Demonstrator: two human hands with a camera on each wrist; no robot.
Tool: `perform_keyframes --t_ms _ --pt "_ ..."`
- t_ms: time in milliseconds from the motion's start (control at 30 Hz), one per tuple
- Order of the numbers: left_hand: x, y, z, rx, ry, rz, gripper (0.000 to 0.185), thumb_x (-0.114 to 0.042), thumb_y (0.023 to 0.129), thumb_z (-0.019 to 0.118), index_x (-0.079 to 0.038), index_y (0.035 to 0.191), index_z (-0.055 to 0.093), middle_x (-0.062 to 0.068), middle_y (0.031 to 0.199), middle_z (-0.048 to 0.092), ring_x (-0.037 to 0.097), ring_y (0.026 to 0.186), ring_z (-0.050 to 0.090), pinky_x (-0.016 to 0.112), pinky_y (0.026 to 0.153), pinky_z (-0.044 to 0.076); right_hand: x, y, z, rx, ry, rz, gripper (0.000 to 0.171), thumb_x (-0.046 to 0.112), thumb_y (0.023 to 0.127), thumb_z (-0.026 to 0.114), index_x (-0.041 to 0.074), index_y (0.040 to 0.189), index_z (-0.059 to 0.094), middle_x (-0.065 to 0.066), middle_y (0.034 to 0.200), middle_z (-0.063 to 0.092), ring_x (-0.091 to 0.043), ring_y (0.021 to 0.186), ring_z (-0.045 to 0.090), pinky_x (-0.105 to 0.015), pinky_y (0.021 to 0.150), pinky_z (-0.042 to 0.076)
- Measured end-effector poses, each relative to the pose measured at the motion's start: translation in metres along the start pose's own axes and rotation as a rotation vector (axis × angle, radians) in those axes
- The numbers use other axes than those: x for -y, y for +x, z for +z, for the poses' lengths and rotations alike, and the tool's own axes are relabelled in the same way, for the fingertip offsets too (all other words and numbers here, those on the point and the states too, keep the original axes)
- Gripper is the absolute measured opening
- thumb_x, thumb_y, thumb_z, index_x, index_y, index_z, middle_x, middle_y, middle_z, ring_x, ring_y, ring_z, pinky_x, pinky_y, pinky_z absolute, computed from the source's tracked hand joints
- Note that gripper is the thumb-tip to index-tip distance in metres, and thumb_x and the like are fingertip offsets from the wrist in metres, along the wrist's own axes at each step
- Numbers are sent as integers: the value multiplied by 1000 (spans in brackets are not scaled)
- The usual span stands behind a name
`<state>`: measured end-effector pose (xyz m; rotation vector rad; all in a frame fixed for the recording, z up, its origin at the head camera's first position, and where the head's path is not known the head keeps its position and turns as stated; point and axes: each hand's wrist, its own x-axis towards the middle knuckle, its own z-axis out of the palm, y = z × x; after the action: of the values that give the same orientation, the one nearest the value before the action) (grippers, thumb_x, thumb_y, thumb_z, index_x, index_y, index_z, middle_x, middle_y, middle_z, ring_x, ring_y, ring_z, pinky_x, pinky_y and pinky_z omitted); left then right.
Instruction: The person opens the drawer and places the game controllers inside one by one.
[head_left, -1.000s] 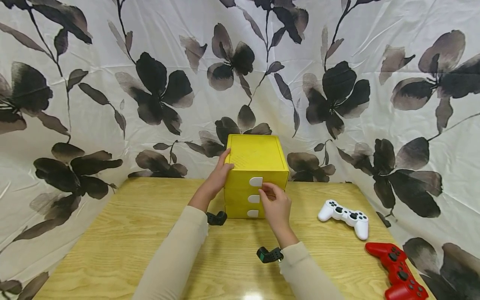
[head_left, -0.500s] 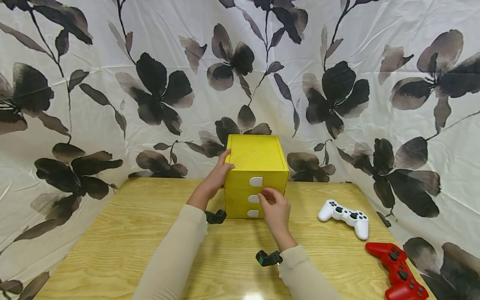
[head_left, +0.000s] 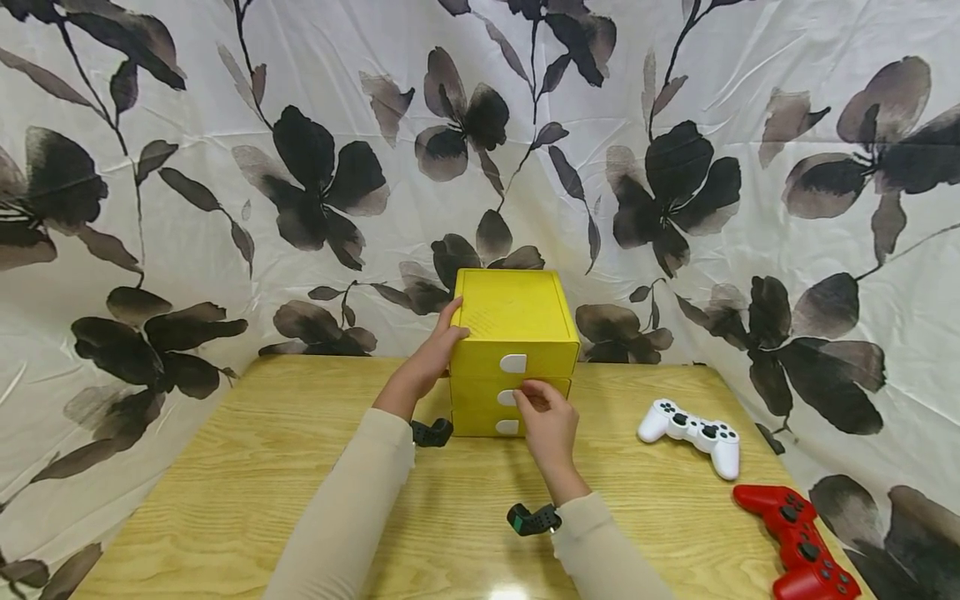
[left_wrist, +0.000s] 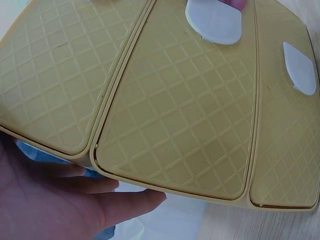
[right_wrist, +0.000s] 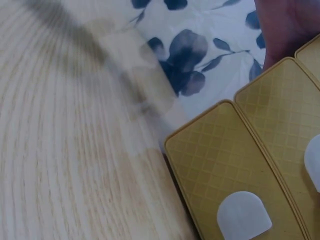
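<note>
Your left hand (head_left: pixel 431 358) lies flat against the upper left edge of the yellow plastic three-drawer cabinet (head_left: pixel 512 310), fingers straight and thumb up on the top corner; judged from the posture, this braces the cabinet so it does not slide while a drawer is worked. The cabinet stands upright at the 12 o'clock end of the pale wooden bench (head_left: pixel 247 467), close to the flowered backdrop cloth (head_left: pixel 225 167). Your right hand (head_left: pixel 546 417) is at the front face, fingertips curled onto the white tab handle of the middle drawer (head_left: pixel 508 397); the drawer shows only a slight gap, so it reads as barely started. The top drawer tab (head_left: pixel 513 363) and bottom drawer tab (head_left: pixel 506 427) are untouched. A white game controller (head_left: pixel 690 435) lies at 3 o'clock from the cabinet, well apart, and a red game controller (head_left: pixel 797 543) sits nearer the bench's 4 o'clock corner, both within easy reach of the right hand.
</note>
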<state>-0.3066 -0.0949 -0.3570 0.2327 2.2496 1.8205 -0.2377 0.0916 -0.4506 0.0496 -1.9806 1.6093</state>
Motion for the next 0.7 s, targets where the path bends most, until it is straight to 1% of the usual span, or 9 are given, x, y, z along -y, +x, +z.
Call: perform_keyframes --t_ms 133,233,333,467,567,700 --pt "-2 1 -1 5 -3 -30 62 -38 97 33 -50 150 3 1 163 -4 39 133 36 65 103 35 -2 0 2 -4 27 27 15 13 81 78 6 95 75 -10 91 74 -25 84 71 -17 71 54" --pt "-3 2 -1 13 -2 -44 60 -40 99 30 -50 150 1 1 163 -6 41 136 33 67 104 33 -3 -1 3 -3 26 43 15 14 81 78 7 95 75 -10 92 73 -24 85 71 -17 71 54" --pt "-3 1 -2 25 4 -41 59 -42 99 28 -51 150 -1 -1 163 -8 40 138 30 67 104 32 -2 -3 4 -1 12 65 15 14 82 78 8 95 75 -9 93 73 -23 86 71 -17 71 54" --pt "-2 2 -3 26 7 -31 59 -43 98 29 -53 149 0 -2 163 -7 38 140 29 67 103 32 -3 -5 5 0 -3 94 15 14 82 78 9 96 75 -7 94 72 -22 87 70 -17 70 54" --pt "0 3 -3 16 13 -29 59 -43 97 30 -54 148 2 -3 163 -5 38 139 29 67 103 33 -4 -5 6 -6 -13 95 15 14 82 77 9 96 76 -7 95 72 -21 87 70 -17 70 54" --pt "1 4 -3 11 20 -29 58 -45 97 31 -55 147 3 -3 163 -5 39 141 27 69 102 32 -5 -6 5 -7 -29 85 14 15 84 76 11 97 76 -5 95 73 -20 88 69 -18 70 53"
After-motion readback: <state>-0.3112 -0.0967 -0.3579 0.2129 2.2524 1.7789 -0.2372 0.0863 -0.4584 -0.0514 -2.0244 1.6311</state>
